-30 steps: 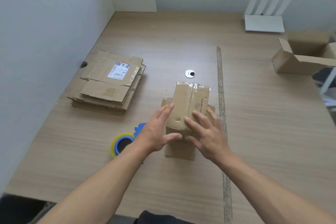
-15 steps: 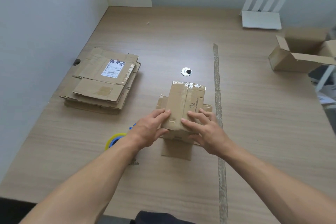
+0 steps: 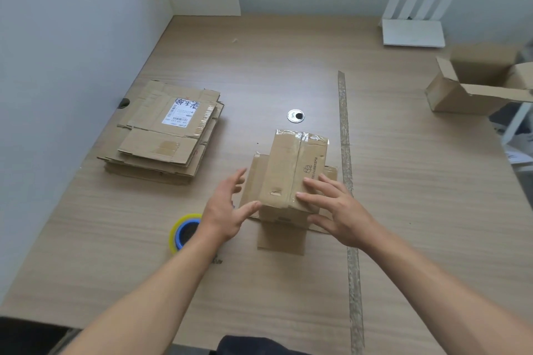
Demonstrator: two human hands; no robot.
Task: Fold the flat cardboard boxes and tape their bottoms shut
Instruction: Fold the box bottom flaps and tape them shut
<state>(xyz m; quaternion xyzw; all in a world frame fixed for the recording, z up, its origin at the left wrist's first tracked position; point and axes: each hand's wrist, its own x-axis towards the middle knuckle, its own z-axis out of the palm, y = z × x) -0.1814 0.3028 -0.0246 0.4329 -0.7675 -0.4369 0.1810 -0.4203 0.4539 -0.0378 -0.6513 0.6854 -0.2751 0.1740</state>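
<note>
Our box [image 3: 291, 170] stands near the middle of the table [image 3: 418, 225], taped seam up and lower flaps splayed on the wood. Our right hand [image 3: 337, 210] lies spread on its near top corner, and our left hand [image 3: 227, 207] is open, fingers apart, just beside its left wall. Our left wrist partly hides the tape roll [image 3: 184, 232], the stack of flat boxes [image 3: 164, 132] lies further left, a strip of tape [image 3: 344, 135] runs just right of the box, and an open box [image 3: 473, 89] and white router [image 3: 412, 29] sit well apart, far right.
</note>
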